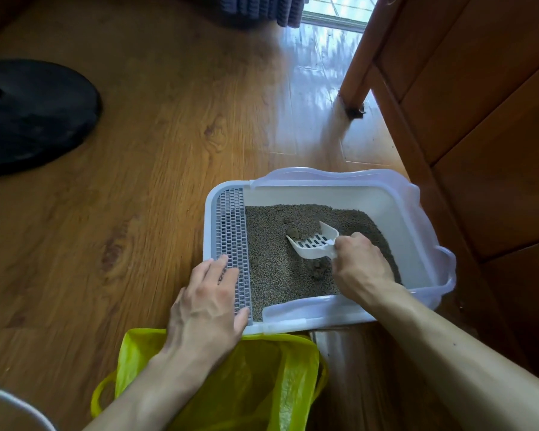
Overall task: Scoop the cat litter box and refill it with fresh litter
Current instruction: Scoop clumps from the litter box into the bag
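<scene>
Nearest to the camera is a crumpled yellow-green plastic bag [255, 381] lying open on the wooden floor [112, 188], right up against the near edge of the white rectangular plastic litter box [423, 225] — I'd guess that's where the waste goes.

Progress-wise, this looks like early scooping. The grey-brown pellet litter [277, 275] only covers the bottom in a fairly shallow layer, and at least two clumps are sitting in it: one brownish clump [292, 233] touching the far-left lip of the scoop, another darker clump [318, 269] just near of the scoop, beside the right hand. The scoop itself looks empty, nothing visible in the bag either (hard to tell through the folds). So clumps need lifting out and bagging, and the refill hasn't started — no fresh litter container in view that I can identify.

Hands: the right hand [360, 262] is clenched around the handle of the white slotted plastic scoop [313, 242], which rests tilted on the litter around the middle of the box, mouth pointing left toward that first clump. The left hand [210, 303] is flat with fingers extended, pressing on the grey grid step [231, 225] at the box's left end, apparently steadying it.
</scene>
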Tool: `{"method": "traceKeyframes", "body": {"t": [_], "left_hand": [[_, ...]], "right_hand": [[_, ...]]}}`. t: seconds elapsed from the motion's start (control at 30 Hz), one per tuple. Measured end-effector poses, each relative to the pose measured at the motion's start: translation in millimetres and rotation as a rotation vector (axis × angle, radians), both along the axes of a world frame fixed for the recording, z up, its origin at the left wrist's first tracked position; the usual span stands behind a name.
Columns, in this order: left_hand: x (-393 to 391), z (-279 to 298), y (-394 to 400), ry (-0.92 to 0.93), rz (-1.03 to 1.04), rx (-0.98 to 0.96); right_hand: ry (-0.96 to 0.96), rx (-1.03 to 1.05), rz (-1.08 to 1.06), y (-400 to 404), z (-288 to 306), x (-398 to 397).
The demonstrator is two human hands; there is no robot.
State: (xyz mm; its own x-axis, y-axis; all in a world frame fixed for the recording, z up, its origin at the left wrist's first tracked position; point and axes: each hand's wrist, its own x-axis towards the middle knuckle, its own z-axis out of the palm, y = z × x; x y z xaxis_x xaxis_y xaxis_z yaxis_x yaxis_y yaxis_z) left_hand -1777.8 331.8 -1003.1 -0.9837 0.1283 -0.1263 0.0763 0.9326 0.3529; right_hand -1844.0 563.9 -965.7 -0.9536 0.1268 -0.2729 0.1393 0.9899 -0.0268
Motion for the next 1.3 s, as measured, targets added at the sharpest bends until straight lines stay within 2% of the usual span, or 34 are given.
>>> {"method": "traceKeyframes", "body": {"t": [0.17,0.57,0.77,1.1,1.23,1.3], "left_hand": [[-0.1,-1.0,-1.4,0.009,-0.005,0.0],[0.7,-0.6,-1.9,0.02,-0.008,-0.005],[2.3,1.8,1.7,0.019,0.004,-0.016],[1.8,-0.1,4.1,0.015,0.006,-0.041],[1.1,-1.1,3.1,0.012,0.005,-0.051],[1.1,-1.4,4.3,0.007,0.011,-0.056]], "right_hand": [[0.02,-0.152,-0.014,5.2,-8.4,-5.2],[0.205,-0.254,0.039,47.4,23.4,23.9],[0.308,-0.339,-0.019,60.5,36.1,44.4],[0.325,-0.289,0.005,70.1,30.0,51.8],[0.302,-0.19,-0.002,75.7,25.3,52.7],[0.29,-0.218,0.012,76.3,24.4,52.4]]}}
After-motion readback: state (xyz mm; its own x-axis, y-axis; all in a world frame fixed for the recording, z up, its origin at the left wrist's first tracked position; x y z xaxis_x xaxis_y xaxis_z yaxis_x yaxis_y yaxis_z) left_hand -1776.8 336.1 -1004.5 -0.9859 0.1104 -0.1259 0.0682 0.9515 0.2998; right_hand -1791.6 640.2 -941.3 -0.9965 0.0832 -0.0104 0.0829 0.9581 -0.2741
